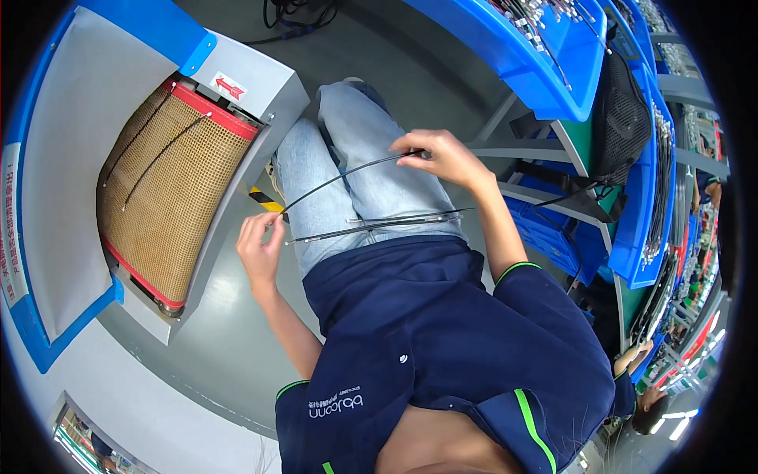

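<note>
Black cable [339,175] bowed between left hand [262,246], pinching one side, and right hand [442,156], gripping the other. More black cables [339,232] across jeans [359,126], nearer the body than right hand. Mesh belt [178,178] left of left hand.

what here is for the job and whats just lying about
Likely in use:
black cable, between left hand and right hand
lap cables
perhaps cables on the belt

Likely lying about:
dark cord on the floor
black mesh item

Cable [344,173], one: thin, black; was held in a shallow arc, running near left to far right.
</note>
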`<act>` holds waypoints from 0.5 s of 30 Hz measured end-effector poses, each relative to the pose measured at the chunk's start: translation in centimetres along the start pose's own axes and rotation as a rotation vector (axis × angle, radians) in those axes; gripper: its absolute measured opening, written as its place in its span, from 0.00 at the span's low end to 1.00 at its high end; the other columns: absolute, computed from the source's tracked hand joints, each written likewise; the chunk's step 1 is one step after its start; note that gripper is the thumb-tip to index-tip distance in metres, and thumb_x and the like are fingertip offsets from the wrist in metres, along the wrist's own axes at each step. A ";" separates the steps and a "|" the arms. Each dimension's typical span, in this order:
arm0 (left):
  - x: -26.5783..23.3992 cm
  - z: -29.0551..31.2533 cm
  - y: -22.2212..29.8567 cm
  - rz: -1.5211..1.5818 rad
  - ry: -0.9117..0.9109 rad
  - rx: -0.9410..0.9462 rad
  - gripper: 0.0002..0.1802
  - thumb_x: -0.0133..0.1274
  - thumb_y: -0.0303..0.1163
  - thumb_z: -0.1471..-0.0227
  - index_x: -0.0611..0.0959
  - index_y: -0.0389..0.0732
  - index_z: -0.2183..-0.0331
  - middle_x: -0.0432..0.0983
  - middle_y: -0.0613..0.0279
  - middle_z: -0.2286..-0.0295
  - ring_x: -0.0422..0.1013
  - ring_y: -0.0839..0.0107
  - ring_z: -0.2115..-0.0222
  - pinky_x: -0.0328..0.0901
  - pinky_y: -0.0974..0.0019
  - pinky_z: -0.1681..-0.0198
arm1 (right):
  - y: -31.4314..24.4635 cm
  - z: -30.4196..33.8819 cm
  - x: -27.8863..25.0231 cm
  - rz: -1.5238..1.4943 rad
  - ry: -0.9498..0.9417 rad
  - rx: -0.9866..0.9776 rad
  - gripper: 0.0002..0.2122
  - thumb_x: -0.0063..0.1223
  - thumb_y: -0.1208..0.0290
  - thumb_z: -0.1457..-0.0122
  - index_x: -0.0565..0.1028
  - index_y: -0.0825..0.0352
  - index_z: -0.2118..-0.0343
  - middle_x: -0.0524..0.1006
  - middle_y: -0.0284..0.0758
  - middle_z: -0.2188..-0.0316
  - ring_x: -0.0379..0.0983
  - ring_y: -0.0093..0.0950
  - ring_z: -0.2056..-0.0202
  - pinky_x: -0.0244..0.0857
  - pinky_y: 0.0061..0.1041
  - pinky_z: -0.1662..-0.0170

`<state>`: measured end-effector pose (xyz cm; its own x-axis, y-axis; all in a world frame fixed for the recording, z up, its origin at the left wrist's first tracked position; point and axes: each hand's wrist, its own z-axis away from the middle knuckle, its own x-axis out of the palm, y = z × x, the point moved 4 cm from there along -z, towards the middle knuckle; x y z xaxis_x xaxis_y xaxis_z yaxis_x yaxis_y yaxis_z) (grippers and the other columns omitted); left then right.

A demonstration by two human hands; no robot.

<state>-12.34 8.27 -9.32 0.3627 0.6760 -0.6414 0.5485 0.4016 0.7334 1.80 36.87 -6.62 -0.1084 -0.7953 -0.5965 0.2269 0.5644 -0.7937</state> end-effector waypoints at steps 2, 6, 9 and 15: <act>0.0 0.0 0.0 0.001 -0.006 -0.013 0.07 0.59 0.18 0.61 0.80 0.36 0.74 0.76 0.60 0.76 0.71 0.69 0.76 0.66 0.70 0.72 | -0.7 -0.1 0.6 0.032 0.005 -0.045 0.06 0.57 0.71 0.50 0.76 0.63 0.69 0.75 0.33 0.74 0.73 0.32 0.72 0.66 0.28 0.69; 0.1 -0.2 0.5 0.025 -0.007 0.008 0.07 0.59 0.18 0.61 0.80 0.36 0.73 0.76 0.60 0.76 0.71 0.69 0.76 0.66 0.70 0.73 | -1.6 -0.4 1.6 0.162 0.013 -0.177 0.06 0.59 0.72 0.51 0.77 0.63 0.69 0.75 0.32 0.74 0.73 0.30 0.73 0.67 0.27 0.71; -0.3 -0.2 0.3 0.015 -0.012 0.025 0.07 0.59 0.18 0.60 0.80 0.36 0.73 0.76 0.60 0.76 0.71 0.69 0.76 0.65 0.70 0.73 | -1.4 -0.5 1.4 0.187 0.045 -0.210 0.05 0.59 0.71 0.51 0.77 0.63 0.72 0.75 0.31 0.75 0.73 0.31 0.72 0.66 0.28 0.71; -2.4 1.0 -2.7 -0.065 0.037 -0.111 0.05 0.57 0.20 0.58 0.79 0.36 0.73 0.76 0.60 0.75 0.70 0.69 0.75 0.65 0.69 0.72 | 0.9 0.2 0.1 0.134 0.023 -0.073 0.06 0.58 0.72 0.49 0.78 0.65 0.69 0.76 0.34 0.74 0.74 0.31 0.70 0.67 0.27 0.69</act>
<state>-13.96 4.93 -10.02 0.2994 0.6679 -0.6814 0.4823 0.5102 0.7121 2.15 37.28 -7.36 -0.1040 -0.7071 -0.6994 0.1704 0.6802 -0.7130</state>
